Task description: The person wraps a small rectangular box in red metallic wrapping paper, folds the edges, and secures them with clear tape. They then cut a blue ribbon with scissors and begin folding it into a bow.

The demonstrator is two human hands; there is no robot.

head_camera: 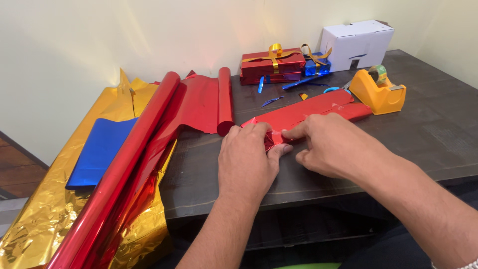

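A long box wrapped in shiny red foil point(318, 110) lies slanted on the dark table point(428, 129). My left hand point(246, 159) presses on its near end, fingers folded over the foil flap. My right hand point(326, 144) touches the same end from the right, index finger pointing onto the fold. Both hands grip the foil at that end, and the fold itself is partly hidden under my fingers.
An orange tape dispenser point(378, 92) sits behind the box. A red wrapped gift with gold ribbon point(273, 66), a small blue gift point(316, 66) and a white carton point(356, 44) stand at the back. Red foil rolls point(124, 164), a blue sheet point(99, 149) and gold foil point(45, 209) lie left.
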